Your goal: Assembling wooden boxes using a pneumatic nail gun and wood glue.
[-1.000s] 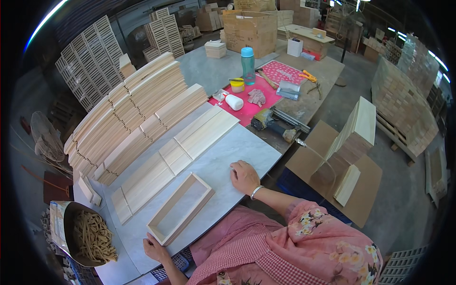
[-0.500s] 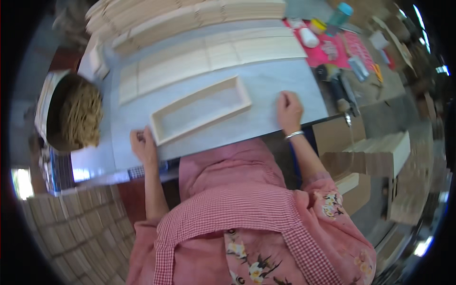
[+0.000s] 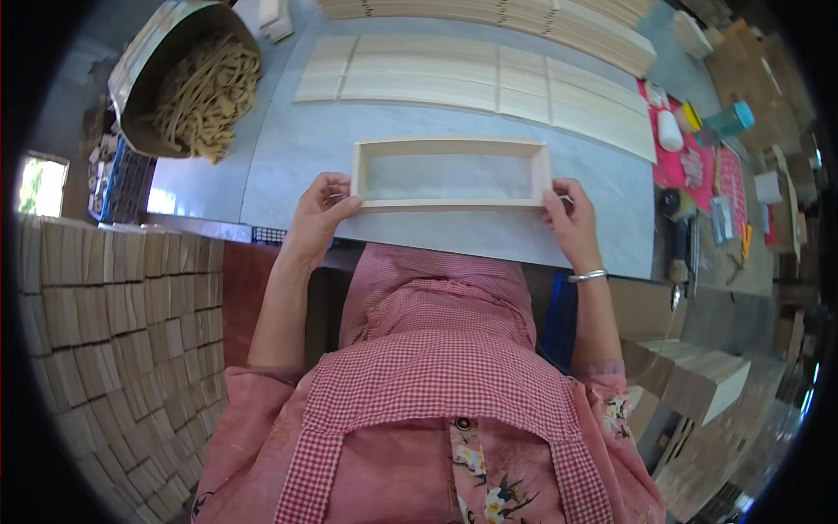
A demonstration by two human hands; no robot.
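A shallow rectangular frame [image 3: 454, 205] of pale wood lies level on the table, its long sides running left to right. The table surface shows through its middle. My left hand [image 3: 316, 214] grips the left end, with the thumb against the near corner and the fingers curled along the outer side. At the opposite end my right hand [image 3: 572, 223], with a silver bangle at the wrist, holds the near right corner between thumb and bent fingers. Beyond the frame, flat pale wooden boards [image 3: 419, 74] lie in a row.
A bin [image 3: 131, 105] of tan rubber-band-like strips stands at the left. Stacked wooden strips [image 3: 576, 35] line the far side. On the right are a pink mat [image 3: 672, 166], a white bottle [image 3: 669, 131], a teal-capped jar [image 3: 729, 122] and a dark-handled tool [image 3: 679, 258]. Wooden blocks [image 3: 113, 323] are piled lower left.
Both hands were loosely closed beside the frame and have come to its ends, taking hold. The frame, slanted before, sits straight across. My view has turned, shifting the surroundings.
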